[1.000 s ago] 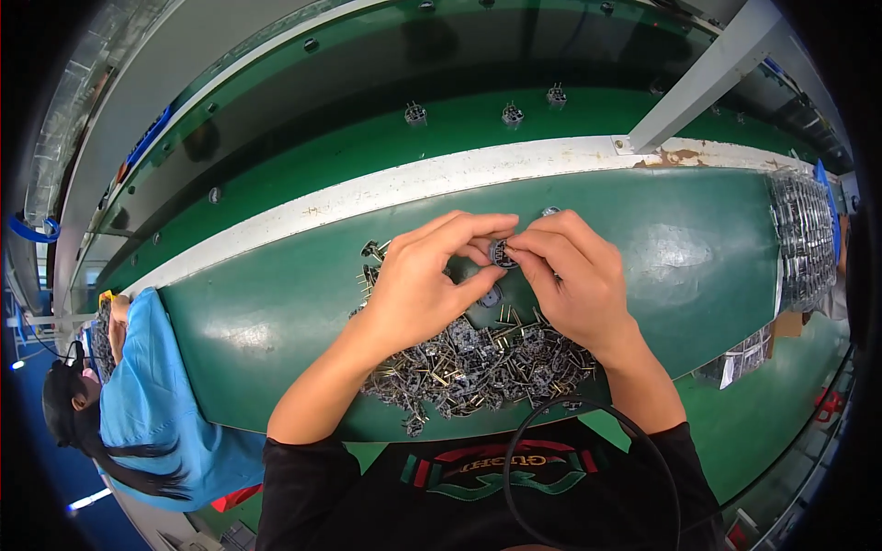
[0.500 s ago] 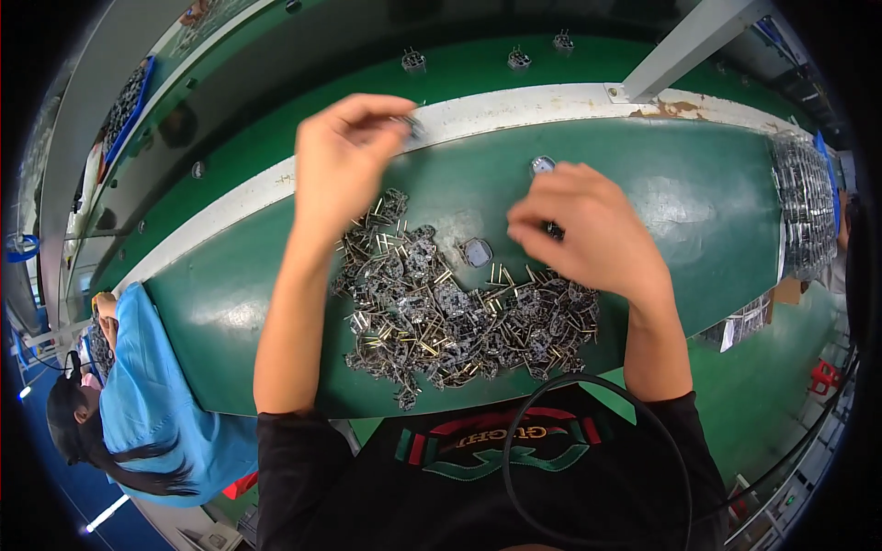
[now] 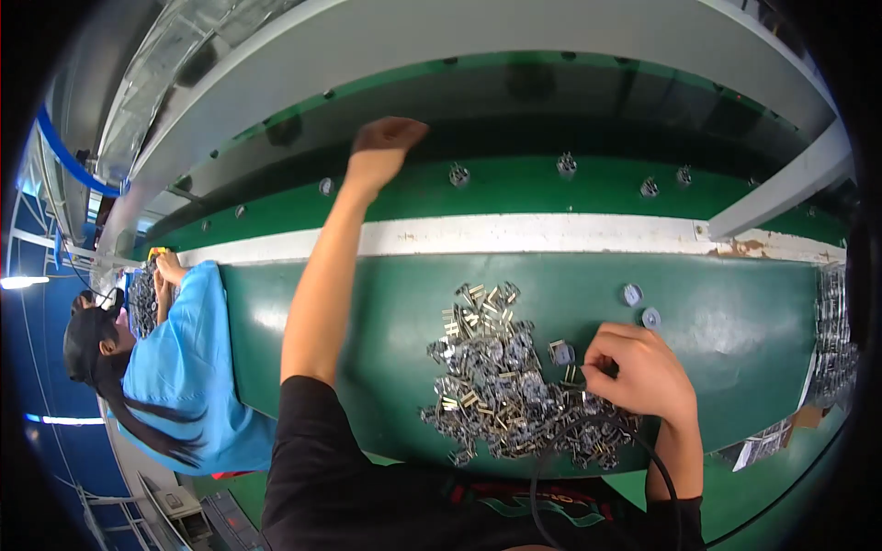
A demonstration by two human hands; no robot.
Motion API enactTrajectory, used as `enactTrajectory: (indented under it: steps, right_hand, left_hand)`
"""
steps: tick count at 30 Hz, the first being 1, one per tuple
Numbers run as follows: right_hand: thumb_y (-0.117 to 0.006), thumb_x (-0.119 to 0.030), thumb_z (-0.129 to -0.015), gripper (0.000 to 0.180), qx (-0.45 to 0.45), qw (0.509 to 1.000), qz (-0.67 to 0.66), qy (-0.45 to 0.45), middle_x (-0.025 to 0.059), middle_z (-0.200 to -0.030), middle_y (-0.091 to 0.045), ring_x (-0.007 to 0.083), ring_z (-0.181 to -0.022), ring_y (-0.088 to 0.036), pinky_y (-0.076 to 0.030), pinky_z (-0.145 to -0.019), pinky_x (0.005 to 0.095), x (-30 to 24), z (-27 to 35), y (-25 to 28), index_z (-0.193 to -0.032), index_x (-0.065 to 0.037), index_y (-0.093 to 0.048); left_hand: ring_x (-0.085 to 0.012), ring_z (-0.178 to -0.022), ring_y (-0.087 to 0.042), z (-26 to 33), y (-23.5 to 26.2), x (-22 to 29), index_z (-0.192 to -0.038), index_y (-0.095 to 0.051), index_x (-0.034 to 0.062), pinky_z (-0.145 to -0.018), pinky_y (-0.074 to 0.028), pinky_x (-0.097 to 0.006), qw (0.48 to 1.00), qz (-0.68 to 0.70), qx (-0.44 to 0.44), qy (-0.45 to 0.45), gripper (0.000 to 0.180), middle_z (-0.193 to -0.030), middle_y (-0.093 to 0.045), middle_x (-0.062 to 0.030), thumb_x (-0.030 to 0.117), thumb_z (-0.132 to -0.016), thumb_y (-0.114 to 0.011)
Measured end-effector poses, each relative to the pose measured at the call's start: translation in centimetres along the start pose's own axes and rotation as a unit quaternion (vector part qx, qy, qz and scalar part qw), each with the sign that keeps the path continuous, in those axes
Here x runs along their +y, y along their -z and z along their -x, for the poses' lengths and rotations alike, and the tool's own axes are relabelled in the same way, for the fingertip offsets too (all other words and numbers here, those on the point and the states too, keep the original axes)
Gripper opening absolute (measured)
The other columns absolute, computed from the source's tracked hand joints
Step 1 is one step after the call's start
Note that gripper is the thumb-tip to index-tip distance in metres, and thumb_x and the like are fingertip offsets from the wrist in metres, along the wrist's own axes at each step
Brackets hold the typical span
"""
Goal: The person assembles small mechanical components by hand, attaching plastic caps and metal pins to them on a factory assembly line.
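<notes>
A heap of small metal parts (image 3: pixel 501 376) lies on the green table (image 3: pixel 386 312) in front of me. My right hand (image 3: pixel 638 372) rests at the heap's right edge with its fingers curled over the parts; whether it pinches one is hidden. My left hand (image 3: pixel 386 138) is stretched far out over the moving green belt (image 3: pixel 514 184), fingers bent down, and I cannot see anything in it. Several small assembled pieces (image 3: pixel 567 165) sit spaced along the belt. Two round grey caps (image 3: pixel 640 307) lie on the table beyond my right hand.
A white strip (image 3: pixel 551 234) separates table and belt. A grey post (image 3: pixel 790 193) crosses at the right. More metal parts (image 3: pixel 831 340) are piled at the table's right end. A person in a blue top (image 3: pixel 184 367) works at the left.
My left hand left the heap and reached far forward over the belt. My right hand dropped to the right edge of the heap. The view tilted up toward the belt.
</notes>
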State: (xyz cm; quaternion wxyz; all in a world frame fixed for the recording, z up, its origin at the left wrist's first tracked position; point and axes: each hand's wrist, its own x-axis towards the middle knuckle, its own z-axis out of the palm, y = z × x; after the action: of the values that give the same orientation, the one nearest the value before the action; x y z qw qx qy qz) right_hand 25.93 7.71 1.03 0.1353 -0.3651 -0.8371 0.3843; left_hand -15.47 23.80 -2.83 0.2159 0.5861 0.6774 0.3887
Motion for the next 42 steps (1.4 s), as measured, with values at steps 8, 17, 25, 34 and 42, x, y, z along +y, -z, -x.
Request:
enactTrajectory:
  steps: [8, 17, 25, 34, 42]
  right_hand:
    - [-0.067, 0.006, -0.067, 0.017, -0.001, 0.983, -0.177, -0.042, 0.0048, -0.077, -0.065, 0.0137, -0.062, -0.062, -0.048, -0.055, 0.0286, 1.6, -0.9, 0.8, -0.08, -0.003, -0.064]
    - [-0.068, 0.01, -0.073, 0.024, 0.085, 0.986, -0.125, 0.07, 0.0056, -0.089, -0.067, 0.0172, -0.071, -0.062, -0.048, -0.056, 0.0285, 3.3, -1.5, 1.4, -0.092, -0.003, -0.073]
    - [-0.074, 0.007, -0.077, 0.019, 0.282, 0.952, -0.115, 0.042, 0.0084, -0.093, -0.069, 0.015, -0.074, -0.065, -0.051, -0.059, 0.0255, 2.5, -1.6, -0.8, -0.094, -0.001, -0.072]
    - [-0.076, 0.005, -0.079, 0.017, 0.366, 0.912, -0.115, 0.148, 0.0083, -0.09, -0.067, 0.0121, -0.07, -0.064, -0.049, -0.053, 0.0234, -0.7, -2.1, -3.3, -0.094, 0.0, -0.07]
    - [-0.073, 0.005, -0.081, 0.015, 0.342, 0.92, -0.165, 0.092, 0.0093, -0.089, -0.067, 0.0166, -0.07, -0.067, -0.055, -0.058, 0.0262, -1.2, -1.5, -4.0, -0.093, 0.0, -0.067]
  left_hand:
    - [-0.0429, -0.113, -0.061, -16.4, 10.4, -13.8, -0.117, -0.065, -0.0026, -0.101, -0.046, -0.048, 0.851, -0.5, 0.132, -0.093, 0.037, -0.117, -0.065, -0.0253, 0.021, -0.091, -0.053]
    - [-0.0377, -0.111, -0.063, -21.0, 7.6, -18.6, -0.12, -0.067, 0.0065, -0.095, -0.049, -0.046, 0.871, -0.464, 0.105, -0.117, 0.03, -0.116, -0.069, -0.0157, 0.017, -0.096, -0.053]
    - [-0.0098, -0.092, -0.063, 0.8, 1.5, 1.5, -0.127, -0.064, 0.0027, -0.08, -0.051, -0.025, 0.997, 0.062, -0.018, -0.042, 0.045, -0.104, -0.069, -0.0039, 0.003, -0.082, -0.069]
    - [-0.0133, -0.082, -0.072, 21.6, -6.7, 12.7, -0.114, -0.068, -0.0039, -0.071, -0.056, -0.022, 0.956, 0.262, -0.133, -0.001, 0.041, -0.095, -0.068, -0.0095, -0.005, -0.075, -0.081]
    - [-0.0128, -0.084, -0.07, 23.5, -8.2, 13.6, -0.117, -0.061, -0.0037, -0.072, -0.058, -0.024, 0.923, 0.351, -0.153, 0.023, 0.043, -0.1, -0.07, -0.0119, -0.006, -0.078, -0.079]
